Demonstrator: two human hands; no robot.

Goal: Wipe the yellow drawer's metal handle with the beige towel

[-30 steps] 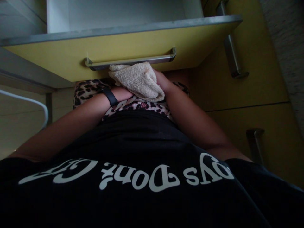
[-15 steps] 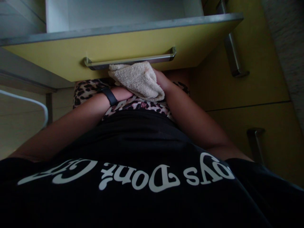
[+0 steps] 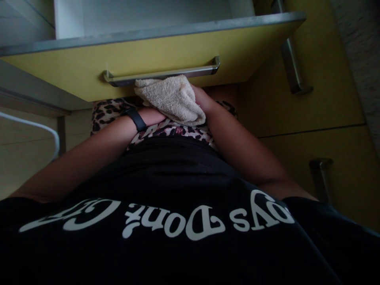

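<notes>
One beige towel (image 3: 172,99), bunched, sits centre, just below the handle (image 3: 162,73) of the open yellow drawer (image 3: 89,67); likely soft, light, limp, best gathered by its folds; right hand (image 3: 202,101) grips its right edge; left hand (image 3: 154,114) hidden beneath, fingers' state undeterminable; three handles counted.

the open yellow drawer (image 3: 148,63) juts out over the lap, its front just above the towel (image 3: 170,99), and its bar handle (image 3: 162,74) touches the towel's upper edge, so there is hardly any room upward there. to the right, cabinet fronts (image 3: 311,103) with protruding handles (image 3: 292,63) close that side. the drawer's inside (image 3: 148,16) lies open above.
</notes>
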